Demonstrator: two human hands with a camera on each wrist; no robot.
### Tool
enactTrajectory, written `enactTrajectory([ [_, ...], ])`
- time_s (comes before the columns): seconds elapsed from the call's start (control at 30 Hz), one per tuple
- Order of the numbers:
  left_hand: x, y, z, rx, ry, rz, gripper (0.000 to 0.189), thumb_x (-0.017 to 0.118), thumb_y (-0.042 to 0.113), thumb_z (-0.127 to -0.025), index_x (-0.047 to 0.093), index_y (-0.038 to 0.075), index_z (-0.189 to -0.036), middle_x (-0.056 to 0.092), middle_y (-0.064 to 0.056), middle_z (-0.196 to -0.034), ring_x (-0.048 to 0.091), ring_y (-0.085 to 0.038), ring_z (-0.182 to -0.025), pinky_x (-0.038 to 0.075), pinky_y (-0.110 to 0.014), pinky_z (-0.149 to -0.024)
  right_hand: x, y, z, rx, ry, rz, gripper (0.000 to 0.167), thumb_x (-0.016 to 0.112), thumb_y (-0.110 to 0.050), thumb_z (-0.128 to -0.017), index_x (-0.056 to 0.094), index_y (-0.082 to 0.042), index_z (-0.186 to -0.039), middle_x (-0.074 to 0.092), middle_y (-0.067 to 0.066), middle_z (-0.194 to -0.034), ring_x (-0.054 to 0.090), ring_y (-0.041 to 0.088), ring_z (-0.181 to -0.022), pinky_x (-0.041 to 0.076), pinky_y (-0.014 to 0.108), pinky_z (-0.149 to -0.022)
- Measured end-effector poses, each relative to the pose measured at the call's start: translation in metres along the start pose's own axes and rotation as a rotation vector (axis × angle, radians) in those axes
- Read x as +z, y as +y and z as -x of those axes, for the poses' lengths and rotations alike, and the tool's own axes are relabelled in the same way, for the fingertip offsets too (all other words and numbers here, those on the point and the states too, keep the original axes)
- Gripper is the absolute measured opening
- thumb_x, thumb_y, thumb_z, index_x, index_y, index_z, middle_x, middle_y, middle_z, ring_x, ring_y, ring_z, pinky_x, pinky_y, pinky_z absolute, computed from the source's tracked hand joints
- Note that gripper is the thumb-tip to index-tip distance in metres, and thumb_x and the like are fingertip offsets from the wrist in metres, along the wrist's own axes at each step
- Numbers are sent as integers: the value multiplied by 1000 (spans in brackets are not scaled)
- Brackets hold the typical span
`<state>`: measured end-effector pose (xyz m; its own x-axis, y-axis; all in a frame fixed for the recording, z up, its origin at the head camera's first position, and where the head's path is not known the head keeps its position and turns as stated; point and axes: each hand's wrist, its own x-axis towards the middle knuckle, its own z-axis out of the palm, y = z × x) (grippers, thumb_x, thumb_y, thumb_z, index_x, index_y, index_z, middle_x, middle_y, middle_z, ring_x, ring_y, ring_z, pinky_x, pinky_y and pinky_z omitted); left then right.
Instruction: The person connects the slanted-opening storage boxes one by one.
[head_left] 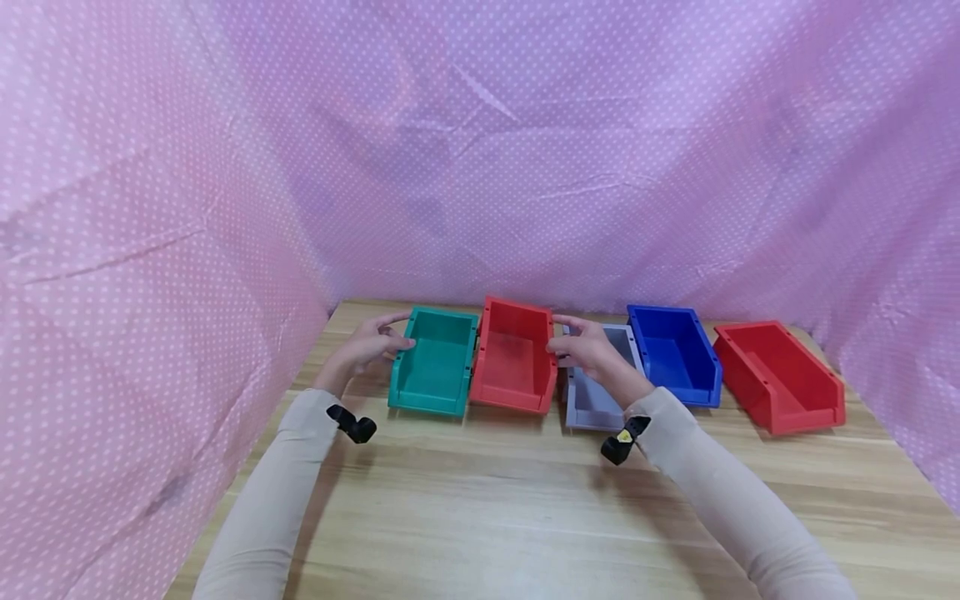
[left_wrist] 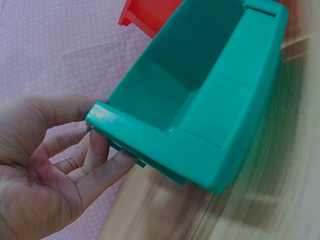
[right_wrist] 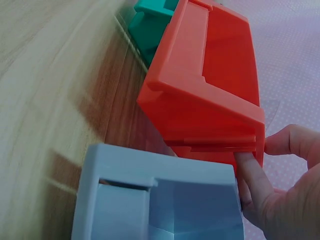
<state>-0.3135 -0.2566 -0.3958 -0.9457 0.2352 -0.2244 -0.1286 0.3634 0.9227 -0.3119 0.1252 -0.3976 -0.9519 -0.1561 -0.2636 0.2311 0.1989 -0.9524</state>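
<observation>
My left hand (head_left: 369,343) pinches the left side wall of a green bin (left_wrist: 225,95), its thumb at the rim and its fingers under the outer ledge. Directly right of that bin is a red bin (head_left: 513,358), with its side close against the green one. My right hand (head_left: 588,346) grips the red bin's right wall, thumb on the rim and fingers outside it. Beneath my right wrist, a grey bin (right_wrist: 165,195) is partly covered by the hand in the head view. Both held bins face me with their low front lips.
Right of the grey bin stand a blue bin (head_left: 675,354) and a second red bin (head_left: 783,375), turned at an angle. All are near the back of a wooden table (head_left: 480,500). Pink dotted cloth (head_left: 480,167) hangs behind the table and along its sides.
</observation>
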Motion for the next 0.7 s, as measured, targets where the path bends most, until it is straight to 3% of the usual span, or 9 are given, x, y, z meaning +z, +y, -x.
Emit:
enactTrajectory([
  [0.27,0,-19,-11,25,23,-23,73,70,14,-97,34,17,-160,68,-9,-101,64,-24,-95,58,-37,-86,0,0,-1,24,12,-5,69,64,2,-93,41,-12,-156,59,30,-137,68,28,-100,56,48,-99],
  [0.5,3,-18,-10,14,21,15,74,70,13,-97,34,17,-161,66,-2,-95,65,-26,-100,59,-42,-91,-1,1,-1,-3,6,1,69,64,3,-93,40,-11,-157,57,31,-139,68,26,-97,54,50,-100],
  [0.7,1,-19,-10,23,14,5,74,70,14,-97,33,17,-161,65,-1,-93,64,-24,-97,59,-40,-88,-2,-1,-2,-7,-38,44,71,64,2,-94,37,-12,-159,55,29,-140,65,37,-114,54,50,-100],
])
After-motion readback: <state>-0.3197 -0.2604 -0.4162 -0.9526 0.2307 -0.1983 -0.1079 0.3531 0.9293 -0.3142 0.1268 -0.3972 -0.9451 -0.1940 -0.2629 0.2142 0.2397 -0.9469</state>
